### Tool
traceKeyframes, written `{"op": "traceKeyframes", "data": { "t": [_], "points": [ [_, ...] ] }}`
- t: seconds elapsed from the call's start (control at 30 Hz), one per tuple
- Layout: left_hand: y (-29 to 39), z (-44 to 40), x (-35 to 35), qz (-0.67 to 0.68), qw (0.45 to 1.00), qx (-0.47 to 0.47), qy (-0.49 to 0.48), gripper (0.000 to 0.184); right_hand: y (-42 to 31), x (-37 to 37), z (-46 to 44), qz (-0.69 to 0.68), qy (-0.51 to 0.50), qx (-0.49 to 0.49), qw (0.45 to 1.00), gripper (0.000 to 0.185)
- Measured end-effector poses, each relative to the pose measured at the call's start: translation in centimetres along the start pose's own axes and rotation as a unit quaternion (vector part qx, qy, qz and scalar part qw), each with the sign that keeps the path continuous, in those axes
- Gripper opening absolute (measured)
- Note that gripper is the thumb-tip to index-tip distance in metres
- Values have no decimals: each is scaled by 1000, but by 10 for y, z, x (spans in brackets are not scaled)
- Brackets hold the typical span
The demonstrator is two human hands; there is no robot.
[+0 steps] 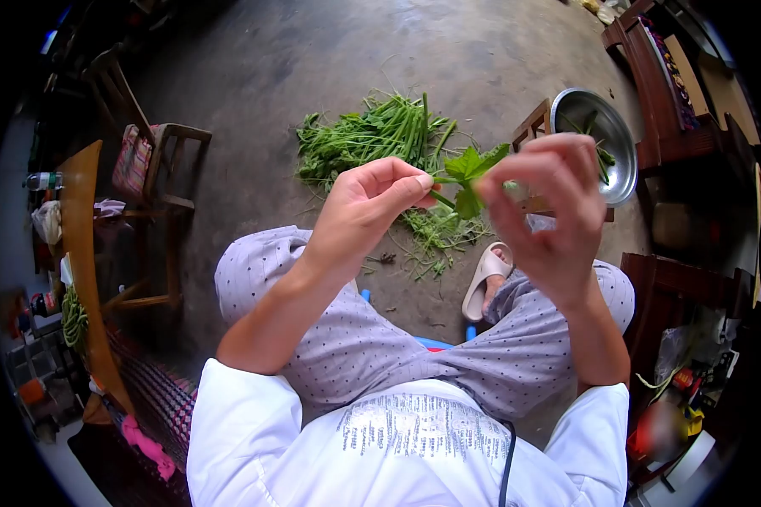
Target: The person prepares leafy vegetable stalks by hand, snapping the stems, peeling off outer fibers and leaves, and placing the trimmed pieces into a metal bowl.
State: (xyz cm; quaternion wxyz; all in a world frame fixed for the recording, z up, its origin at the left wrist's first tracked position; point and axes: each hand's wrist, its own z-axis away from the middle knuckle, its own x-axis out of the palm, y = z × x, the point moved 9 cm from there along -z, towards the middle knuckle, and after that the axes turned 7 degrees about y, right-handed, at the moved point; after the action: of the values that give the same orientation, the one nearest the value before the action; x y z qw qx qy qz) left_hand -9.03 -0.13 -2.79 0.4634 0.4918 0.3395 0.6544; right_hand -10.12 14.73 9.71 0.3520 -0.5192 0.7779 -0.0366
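My left hand (368,203) pinches a green leafy stem (442,199) between thumb and fingertips, above the floor in front of my knees. Broad green leaves (469,169) spread from the stem on the right. Close beside these leaves is my right hand (558,211), raised, its fingers curled and smeared by motion. Whether its fingertips grip a leaf or a strand is not clear. On the floor beyond lies a heap of long green stems with leaves (380,135). Loose trimmings (440,232) are scattered nearer to me.
A metal basin (626,182) with some green stems in it stands at the right on a wooden stool (533,125). To the left are a wooden chair (177,133) and a table edge (80,211). Dark wooden furniture (651,93) lines the right side. My sandalled foot (486,279) rests below.
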Motion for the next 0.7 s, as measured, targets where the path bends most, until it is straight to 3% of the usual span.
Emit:
{"op": "traceKeyframes", "data": {
  "t": [0.1,0.47,0.7],
  "points": [
    [-1,-1,2,-1,1000,10,-13,15,-8,19,11,41,-57,-25,997,13],
    [2,0,6,11,999,28,-19,15,-6,30,17,90,-63,-48,993,13],
    [6,1,6,-40,998,49,-23,15,-1,32,14,18,-77,12,997,18]
  ]
}}
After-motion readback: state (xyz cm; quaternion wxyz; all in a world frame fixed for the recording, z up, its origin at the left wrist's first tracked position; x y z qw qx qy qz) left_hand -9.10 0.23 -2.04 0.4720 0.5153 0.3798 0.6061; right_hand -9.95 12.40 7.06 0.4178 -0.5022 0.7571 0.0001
